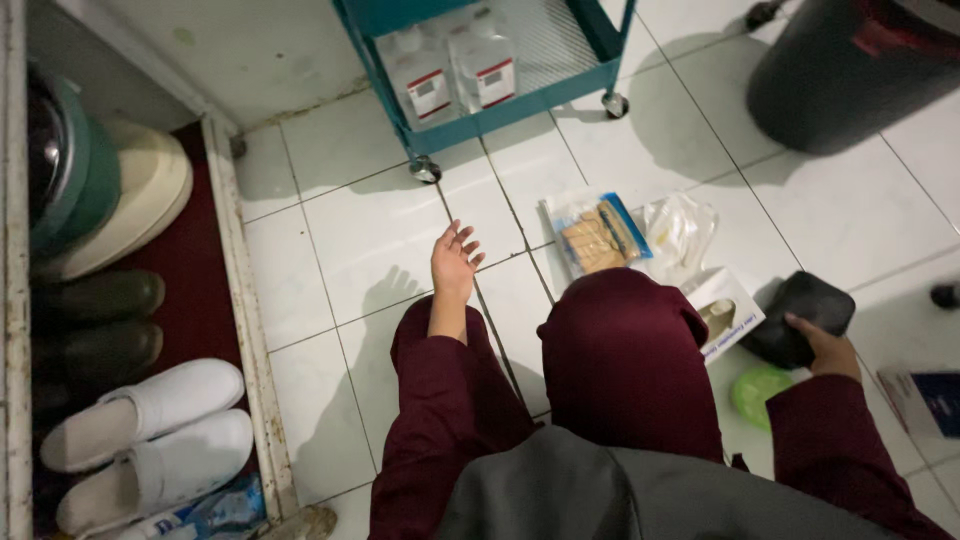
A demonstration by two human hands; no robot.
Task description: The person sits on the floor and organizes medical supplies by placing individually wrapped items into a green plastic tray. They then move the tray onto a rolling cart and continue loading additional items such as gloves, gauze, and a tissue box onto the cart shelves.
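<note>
I am crouched on a white tiled floor, my knees in dark red trousers. My left hand hangs open above the tiles, fingers spread, holding nothing. My right hand rests on a black pouch-like object lying on the floor at my right. Just ahead of my knee lie a clear zip bag of wooden sticks, a crumpled clear plastic bag and a white box of gloves. A green round lid lies by my right sleeve.
A teal wheeled cart with two clear bottles stands ahead. A dark bin stands at the upper right. On the left, a low shelf holds white clogs, dark boots and a cream shoe. A blue-and-white box lies far right.
</note>
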